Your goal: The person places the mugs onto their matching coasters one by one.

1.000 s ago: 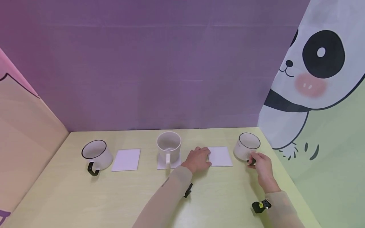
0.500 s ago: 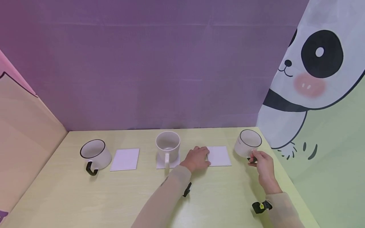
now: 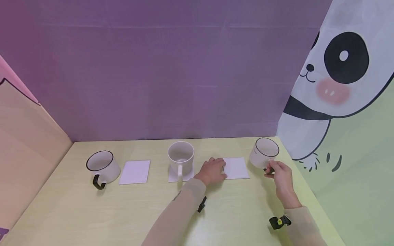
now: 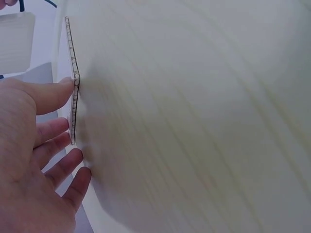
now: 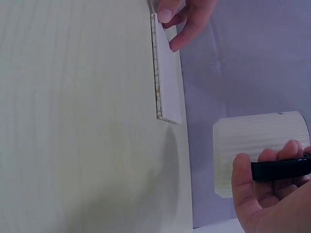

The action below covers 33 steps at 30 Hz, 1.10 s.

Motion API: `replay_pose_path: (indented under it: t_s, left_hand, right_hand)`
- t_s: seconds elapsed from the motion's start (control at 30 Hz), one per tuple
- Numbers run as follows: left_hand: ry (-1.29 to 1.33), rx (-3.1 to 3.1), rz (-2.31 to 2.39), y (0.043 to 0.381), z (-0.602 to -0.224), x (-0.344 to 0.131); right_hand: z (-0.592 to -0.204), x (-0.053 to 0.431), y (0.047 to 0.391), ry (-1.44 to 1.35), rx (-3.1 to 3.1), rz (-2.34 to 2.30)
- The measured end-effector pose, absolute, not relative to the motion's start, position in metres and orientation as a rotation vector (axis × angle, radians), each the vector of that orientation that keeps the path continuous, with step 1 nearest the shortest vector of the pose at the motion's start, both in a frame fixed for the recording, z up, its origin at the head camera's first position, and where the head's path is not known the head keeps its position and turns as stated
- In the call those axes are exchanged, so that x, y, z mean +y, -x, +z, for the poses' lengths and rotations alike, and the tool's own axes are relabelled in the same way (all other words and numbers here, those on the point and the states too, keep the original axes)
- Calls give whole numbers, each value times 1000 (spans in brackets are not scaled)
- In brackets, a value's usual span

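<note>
At the right of the head view, my right hand [image 3: 281, 177] pinches the black handle [image 5: 282, 169] of a white mug [image 3: 261, 155] with a dark rim. The mug is raised off the table, and the right wrist view shows its side. My left hand [image 3: 211, 172] rests at the left edge of a white square coaster [image 3: 237, 168], thumb and fingers touching it, fingers only loosely bent. In the left wrist view the coaster's edge [image 4: 74, 92] lies against the thumb and fingers [image 4: 51, 128].
A plain white mug [image 3: 181, 157] stands on a coaster [image 3: 173, 176] left of the left hand. Further left are a bare coaster [image 3: 134, 172] and a dark-rimmed mug [image 3: 104, 167] with a black handle. A purple backdrop [image 3: 154, 75] borders the wooden table [image 3: 123, 212].
The right hand has lifted the mug from the table and moved it slightly toward the left. The left hand has stayed at the coaster.
</note>
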<state>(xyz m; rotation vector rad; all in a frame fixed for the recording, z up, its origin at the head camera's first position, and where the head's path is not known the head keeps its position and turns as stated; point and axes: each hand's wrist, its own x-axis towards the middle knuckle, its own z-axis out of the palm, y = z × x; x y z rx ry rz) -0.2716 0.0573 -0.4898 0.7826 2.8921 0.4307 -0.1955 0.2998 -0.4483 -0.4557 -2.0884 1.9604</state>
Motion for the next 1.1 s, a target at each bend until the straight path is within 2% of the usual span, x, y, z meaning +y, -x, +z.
replay_pose_path:
  t_s: [1.1]
  left_hand:
    - [-796,2888,394,273,-488,57]
  right_hand:
    - [-437,274,194,365,-2045,2048]
